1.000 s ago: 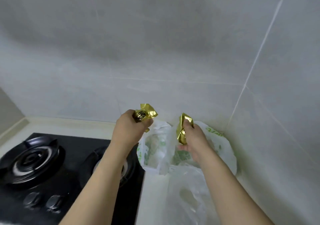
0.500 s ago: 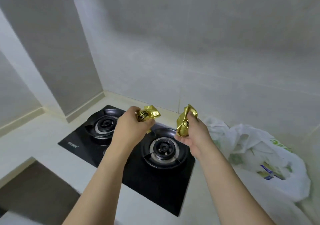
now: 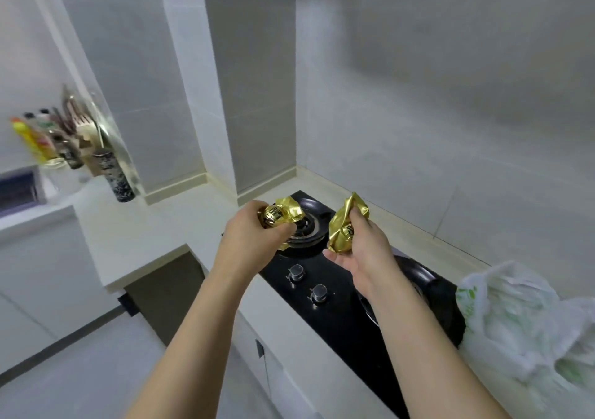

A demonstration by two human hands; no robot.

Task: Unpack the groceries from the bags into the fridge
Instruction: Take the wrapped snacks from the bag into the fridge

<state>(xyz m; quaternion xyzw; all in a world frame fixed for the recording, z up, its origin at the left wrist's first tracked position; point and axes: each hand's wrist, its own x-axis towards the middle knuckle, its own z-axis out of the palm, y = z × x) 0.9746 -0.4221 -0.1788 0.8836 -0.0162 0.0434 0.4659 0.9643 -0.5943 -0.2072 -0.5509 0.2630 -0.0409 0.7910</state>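
Note:
My left hand (image 3: 249,235) grips a small gold foil packet (image 3: 280,214) with dark print, held above the black gas hob (image 3: 338,309). My right hand (image 3: 363,251) pinches a second gold foil packet (image 3: 344,225) between thumb and fingers, a little to the right of the first. The two packets are apart. A white plastic grocery bag (image 3: 528,325) with green print sits on the counter at the right edge, behind my right forearm. No fridge is in view.
The hob has two knobs (image 3: 307,281) near its front edge. The pale countertop (image 3: 145,228) runs left round a corner to a dark patterned cylinder (image 3: 112,177), bottles (image 3: 35,141) and utensils. Grey tiled walls stand behind; floor lies at lower left.
The view has swung left, so the bag has slid from the centre to the right edge and the left counter has appeared. Both hands keep hold of their gold packets, now over the hob.

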